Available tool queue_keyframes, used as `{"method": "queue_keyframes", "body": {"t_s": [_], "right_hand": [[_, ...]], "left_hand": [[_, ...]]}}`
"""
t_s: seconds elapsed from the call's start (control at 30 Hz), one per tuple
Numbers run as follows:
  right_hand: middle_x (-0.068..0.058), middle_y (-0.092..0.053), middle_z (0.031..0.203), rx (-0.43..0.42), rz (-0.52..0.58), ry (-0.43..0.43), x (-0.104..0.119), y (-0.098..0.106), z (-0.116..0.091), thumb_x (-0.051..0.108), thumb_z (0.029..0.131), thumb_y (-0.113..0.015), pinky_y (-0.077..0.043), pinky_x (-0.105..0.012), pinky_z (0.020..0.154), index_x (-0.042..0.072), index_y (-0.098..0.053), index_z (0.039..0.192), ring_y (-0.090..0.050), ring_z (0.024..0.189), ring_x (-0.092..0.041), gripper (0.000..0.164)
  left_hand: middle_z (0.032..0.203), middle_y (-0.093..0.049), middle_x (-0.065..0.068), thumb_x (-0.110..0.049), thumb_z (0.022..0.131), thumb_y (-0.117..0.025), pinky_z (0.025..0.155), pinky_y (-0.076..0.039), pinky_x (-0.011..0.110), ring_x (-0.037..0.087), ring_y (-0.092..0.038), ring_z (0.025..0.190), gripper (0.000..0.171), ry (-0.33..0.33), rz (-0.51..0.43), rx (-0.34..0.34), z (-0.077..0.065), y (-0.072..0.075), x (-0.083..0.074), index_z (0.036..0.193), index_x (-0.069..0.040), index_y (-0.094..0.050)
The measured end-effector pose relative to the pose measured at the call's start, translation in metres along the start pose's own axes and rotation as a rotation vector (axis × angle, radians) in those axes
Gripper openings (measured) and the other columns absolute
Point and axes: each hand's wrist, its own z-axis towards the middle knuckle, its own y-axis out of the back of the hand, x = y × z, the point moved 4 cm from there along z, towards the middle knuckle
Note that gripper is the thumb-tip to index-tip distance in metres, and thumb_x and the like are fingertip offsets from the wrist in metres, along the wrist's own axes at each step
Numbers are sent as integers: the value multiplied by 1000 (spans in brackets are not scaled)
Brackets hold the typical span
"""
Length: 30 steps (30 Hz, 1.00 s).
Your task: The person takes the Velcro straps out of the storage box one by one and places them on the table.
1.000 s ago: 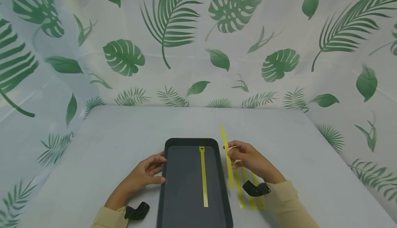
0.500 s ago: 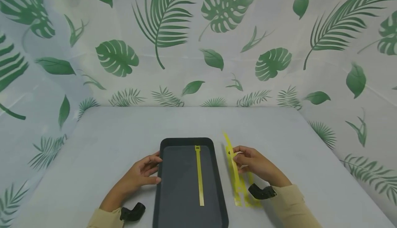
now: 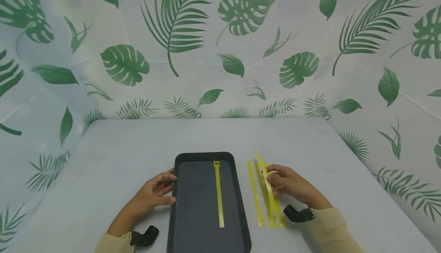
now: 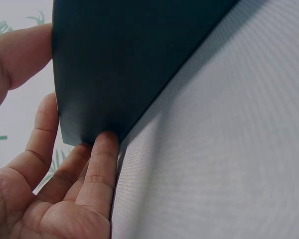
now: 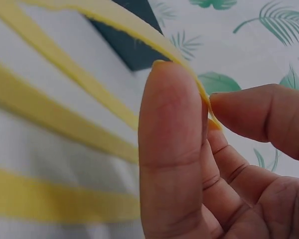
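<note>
My right hand [image 3: 289, 184] pinches a yellow hook-and-loop cable tie [image 3: 270, 191] between thumb and fingers. In the right wrist view the held tie [image 5: 124, 25] arcs up from the fingertips. Several more ties lie lengthwise on the table beneath it, the leftmost tie [image 3: 255, 195] apart from the others. To the left stands a dark grey rectangular tray [image 3: 196, 199] with one yellow tie [image 3: 219, 193] lying straight inside. My left hand [image 3: 155, 191] rests its fingertips and thumb against the tray's left wall. That wall [image 4: 119, 59] fills the upper left wrist view.
A white cloth covers the table [image 3: 138, 142]. Behind it hangs a white curtain [image 3: 196, 69] printed with green leaves, which also closes off both sides. A black wrist camera [image 3: 299, 214] sits on each sleeve. The tray's near end is cut off by the frame.
My right hand has moved right, away from the tray, carrying the pinched tie over the loose ones. The left hand stays at the tray wall. The head view has turned slightly right.
</note>
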Motion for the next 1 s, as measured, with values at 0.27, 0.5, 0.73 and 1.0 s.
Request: {"method": "queue_keyframes", "body": {"t_s": [0.27, 0.5, 0.73, 1.0], "right_hand": [[-6, -68, 100, -15, 15, -44, -12, 14, -9, 10, 108, -60, -62, -30, 72, -11, -47, 140, -65, 85, -16, 40], [-5, -67, 97, -20, 1, -49, -19, 25, -19, 10, 109, -59, -62, -30, 73, -12, -46, 141, -64, 84, -16, 41], [-4, -70, 94, -51, -25, -96, -25, 32, -28, 9, 107, -64, -62, -27, 70, -14, -45, 140, -64, 80, -15, 45], [-5, -66, 86, -109, -126, -129, -30, 35, -31, 7, 106, -67, -64, -27, 66, -13, -48, 138, -64, 74, -16, 42]], "left_hand": [[170, -6, 44, -1, 94, -82, 115, -46, 18, -6, -50, 139, 61, -10, 1, -1, -1, -1, -1, 137, 22, -45], [170, -5, 45, -1, 95, -81, 115, -46, 18, -7, -50, 139, 60, -17, -3, 8, -1, -2, -1, 137, 22, -44], [169, -3, 46, -1, 95, -80, 115, -46, 18, -7, -50, 138, 60, -22, -14, 14, -1, -2, -1, 137, 23, -44], [170, -2, 46, -1, 96, -80, 114, -47, 18, -6, -51, 138, 60, -13, -14, 18, -1, -3, -2, 138, 23, -43]]}}
